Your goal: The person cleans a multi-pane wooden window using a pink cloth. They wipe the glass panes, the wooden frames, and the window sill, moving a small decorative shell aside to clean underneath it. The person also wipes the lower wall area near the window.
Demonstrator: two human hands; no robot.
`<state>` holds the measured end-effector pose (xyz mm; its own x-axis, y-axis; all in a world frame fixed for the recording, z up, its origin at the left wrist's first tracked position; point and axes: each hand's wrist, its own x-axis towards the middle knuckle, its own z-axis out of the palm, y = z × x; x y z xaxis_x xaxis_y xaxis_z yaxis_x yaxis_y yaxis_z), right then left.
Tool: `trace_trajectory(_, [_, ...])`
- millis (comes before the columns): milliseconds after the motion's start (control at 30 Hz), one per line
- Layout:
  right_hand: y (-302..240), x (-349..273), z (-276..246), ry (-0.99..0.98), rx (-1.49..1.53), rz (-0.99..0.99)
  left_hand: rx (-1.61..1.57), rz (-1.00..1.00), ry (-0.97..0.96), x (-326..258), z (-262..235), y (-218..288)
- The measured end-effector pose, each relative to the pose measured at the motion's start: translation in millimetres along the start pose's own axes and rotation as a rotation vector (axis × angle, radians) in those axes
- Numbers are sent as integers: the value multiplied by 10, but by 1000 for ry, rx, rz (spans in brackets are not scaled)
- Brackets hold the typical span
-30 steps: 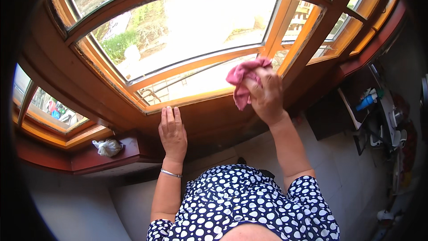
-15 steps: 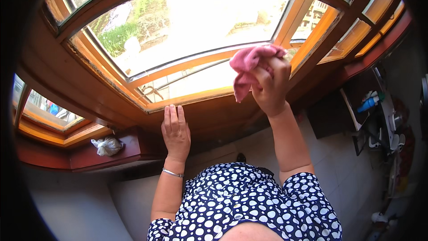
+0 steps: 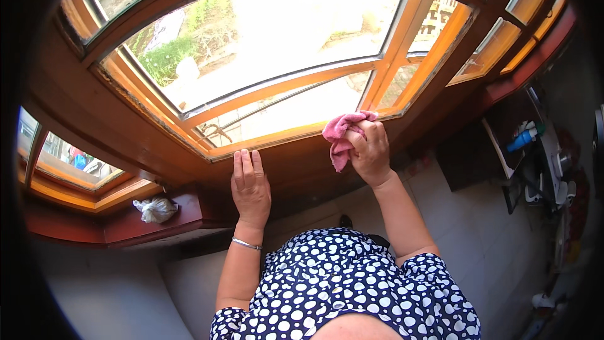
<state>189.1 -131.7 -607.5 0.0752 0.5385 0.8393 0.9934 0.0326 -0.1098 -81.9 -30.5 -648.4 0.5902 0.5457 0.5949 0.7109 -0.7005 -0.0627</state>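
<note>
Pink cloth [image 3: 340,136], soft, light, likely easy to bunch: right hand [image 3: 371,154] closed around its crumpled middle at wooden window frame [image 3: 283,151]; left hand [image 3: 250,186] flat, open, holding nothing

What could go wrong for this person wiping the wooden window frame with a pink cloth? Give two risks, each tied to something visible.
1. The right hand grips the pink cloth bunched, part dangling loose; it might slip free.
2. The left hand presses flat on the lower window frame as if bracing; if the palm slid on the smooth wood, the person might lose balance.
</note>
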Motion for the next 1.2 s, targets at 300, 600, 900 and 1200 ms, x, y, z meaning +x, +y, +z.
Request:
trace_trajectory(300, [63, 1377, -581, 324, -146, -203, 79, 5, 60, 11, -31, -20])
trace_trajectory(600, [-496, 1698, -119, 381, -21, -413, 14, 27, 59, 0, -17, -54])
trace_trajectory(900, [-326, 515, 342, 48, -84, -409, -273, 58, 70, -28, -127, -229])
trace_trajectory(1200, [-450, 241, 262, -124, -114, -344, -73, -203, 185, -197, -184, -614])
